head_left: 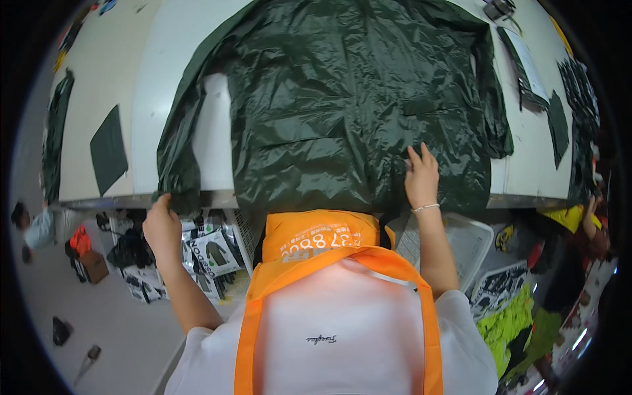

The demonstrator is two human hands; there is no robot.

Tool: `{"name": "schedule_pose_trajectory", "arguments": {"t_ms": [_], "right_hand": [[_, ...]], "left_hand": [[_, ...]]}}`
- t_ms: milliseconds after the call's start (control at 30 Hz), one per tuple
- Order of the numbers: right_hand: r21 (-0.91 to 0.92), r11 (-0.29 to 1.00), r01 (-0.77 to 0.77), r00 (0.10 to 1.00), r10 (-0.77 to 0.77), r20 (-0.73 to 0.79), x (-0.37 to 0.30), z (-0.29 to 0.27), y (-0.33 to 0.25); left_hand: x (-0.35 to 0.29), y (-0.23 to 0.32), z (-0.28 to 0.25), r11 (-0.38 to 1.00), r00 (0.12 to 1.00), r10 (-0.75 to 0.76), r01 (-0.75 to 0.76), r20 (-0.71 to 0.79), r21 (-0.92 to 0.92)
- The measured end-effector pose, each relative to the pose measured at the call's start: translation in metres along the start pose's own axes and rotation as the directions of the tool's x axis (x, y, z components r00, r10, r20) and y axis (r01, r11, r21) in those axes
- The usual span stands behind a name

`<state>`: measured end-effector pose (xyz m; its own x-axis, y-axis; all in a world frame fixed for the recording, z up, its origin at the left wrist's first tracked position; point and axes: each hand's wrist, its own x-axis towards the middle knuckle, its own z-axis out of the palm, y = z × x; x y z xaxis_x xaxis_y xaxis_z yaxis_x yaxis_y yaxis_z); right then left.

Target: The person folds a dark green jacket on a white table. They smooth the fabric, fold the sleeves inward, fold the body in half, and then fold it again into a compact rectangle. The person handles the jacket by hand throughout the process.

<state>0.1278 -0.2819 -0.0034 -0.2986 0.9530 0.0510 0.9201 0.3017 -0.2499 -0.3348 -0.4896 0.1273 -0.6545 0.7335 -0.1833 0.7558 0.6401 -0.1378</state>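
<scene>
Apparently the left hand point(161, 227) pinches the green jacket point(296, 125) cuff point(185, 199); the right hand point(423, 181) is half-open, empty.

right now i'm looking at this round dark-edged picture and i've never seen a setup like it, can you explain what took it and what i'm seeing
There is no machine here: a person works with two bare hands. The single picture comes from a wide fisheye camera on their head, looking down, so straight edges bend near the rim.

A glossy dark green jacket lies spread on a pale table, its hem toward the person. The left hand is at one sleeve's end, seemingly pinching it, though the grip isn't clear. The right hand, fingers parted, is over the jacket's lower front and holds nothing visible. A flat dark green piece lies to the left. Nearest the camera is the person's orange apron.
</scene>
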Motion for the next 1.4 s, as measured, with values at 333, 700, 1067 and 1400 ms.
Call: {"name": "schedule_pose_trajectory", "arguments": {"t_ms": [333,700,1067,1400], "right_hand": [[-0.139,0.989,-0.056,0.935,0.101,0.339,0.036,-0.006,-0.026],[-0.093,0.989,0.111,0.958,-0.082,0.273,0.185,-0.010,0.123],[0.198,0.914,0.354,0.912,-0.384,0.142,0.090,-0.035,0.176],[0.351,0.885,0.306,0.911,-0.379,0.164,0.102,-0.037,0.192]], "left_hand": [[-0.030,0.317,0.086,0.504,0.641,0.752,-0.709,-0.154,-0.493],[-0.017,0.338,0.116,0.601,0.645,0.748,-0.759,-0.161,-0.251],[-0.048,0.356,0.098,0.843,0.851,0.526,-0.521,-0.001,-0.135],[-0.045,0.493,0.064,0.652,0.714,0.575,-0.694,-0.399,-0.303]]}}
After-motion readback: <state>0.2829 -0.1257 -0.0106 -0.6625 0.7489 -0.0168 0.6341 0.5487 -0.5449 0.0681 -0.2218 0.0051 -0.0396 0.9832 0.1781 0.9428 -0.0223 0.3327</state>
